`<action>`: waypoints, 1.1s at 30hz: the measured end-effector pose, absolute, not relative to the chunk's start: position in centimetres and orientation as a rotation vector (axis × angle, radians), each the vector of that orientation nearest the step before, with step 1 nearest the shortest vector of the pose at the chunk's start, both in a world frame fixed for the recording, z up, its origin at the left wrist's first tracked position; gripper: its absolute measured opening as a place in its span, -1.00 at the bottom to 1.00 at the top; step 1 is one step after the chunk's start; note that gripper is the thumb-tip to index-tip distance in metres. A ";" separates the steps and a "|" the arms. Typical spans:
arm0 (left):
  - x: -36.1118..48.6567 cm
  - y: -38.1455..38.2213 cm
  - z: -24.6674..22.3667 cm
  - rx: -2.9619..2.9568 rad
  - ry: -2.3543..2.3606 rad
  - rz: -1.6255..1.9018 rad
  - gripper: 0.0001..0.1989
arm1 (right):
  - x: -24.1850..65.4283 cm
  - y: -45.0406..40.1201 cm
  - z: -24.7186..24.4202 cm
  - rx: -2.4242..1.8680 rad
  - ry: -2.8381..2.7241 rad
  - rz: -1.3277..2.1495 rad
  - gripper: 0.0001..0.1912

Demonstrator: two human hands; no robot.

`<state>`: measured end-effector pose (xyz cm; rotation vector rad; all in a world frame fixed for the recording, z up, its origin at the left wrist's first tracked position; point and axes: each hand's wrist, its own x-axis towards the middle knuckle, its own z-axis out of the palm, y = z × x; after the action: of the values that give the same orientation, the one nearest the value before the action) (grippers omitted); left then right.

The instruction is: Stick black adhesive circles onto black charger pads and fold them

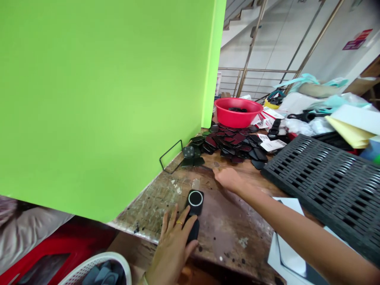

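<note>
My left hand (175, 239) rests at the near edge of the wooden table, fingers spread. Its index finger and thumb lie about a black folding piece with a silver ring (195, 198), whose lower flap is partly covered by the hand. My right hand (228, 179) reaches across from the right, its fingers closed round the end of a thin dark tool (207, 168). The tool points left, to a small black square plate (188, 152) beside a black wire frame (170, 158). Whether the tool touches the plate I cannot tell.
A green panel (103, 99) rises along the left. Behind my right hand lies a heap of dark flat pieces (231, 142), with a red basin (237, 113) beyond. A black slotted tray (323, 182) stands right. A white basket (118, 259) is below left.
</note>
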<state>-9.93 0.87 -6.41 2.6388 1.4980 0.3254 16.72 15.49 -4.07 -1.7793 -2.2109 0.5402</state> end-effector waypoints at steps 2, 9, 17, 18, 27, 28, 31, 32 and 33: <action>-10.1 1.1 -6.2 2.624 1.484 0.299 -0.43 | 18.2 13.9 -3.7 -1.824 -2.028 0.594 -0.79; -9.3 1.9 -4.2 2.551 1.488 0.168 -0.49 | 22.0 5.9 -3.9 -1.752 -1.371 1.082 -0.67; -8.4 2.1 -3.4 2.553 1.518 0.177 -0.57 | 21.9 1.8 -5.4 -1.570 -0.937 1.349 -0.67; -8.3 2.0 -3.4 2.547 1.530 0.177 -0.57 | 21.8 1.5 -5.4 -1.555 -0.919 1.372 -0.67; -7.6 1.5 -3.3 2.512 1.560 0.259 -0.64 | 18.5 -0.8 -5.8 -1.674 -1.343 1.262 -0.43; -7.7 1.7 -3.8 2.506 1.569 0.319 -0.65 | 18.2 -0.7 -5.7 -1.771 -1.451 1.137 -0.43; -8.4 2.8 -6.0 2.502 1.613 0.487 -0.58 | 18.0 -0.7 -4.8 -1.989 -1.603 0.799 -0.41; -8.6 3.3 -6.7 2.517 1.598 0.501 -0.55 | 18.1 -0.7 -4.4 -2.032 -1.618 0.712 -0.42; -8.8 3.8 -7.3 2.540 1.586 0.513 -0.52 | 18.4 -0.8 -4.0 -2.073 -1.640 0.625 -0.48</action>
<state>-8.77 3.81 -7.26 2.5404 1.5858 0.5125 18.38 -0.83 -4.01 -2.0727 -1.6402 0.6255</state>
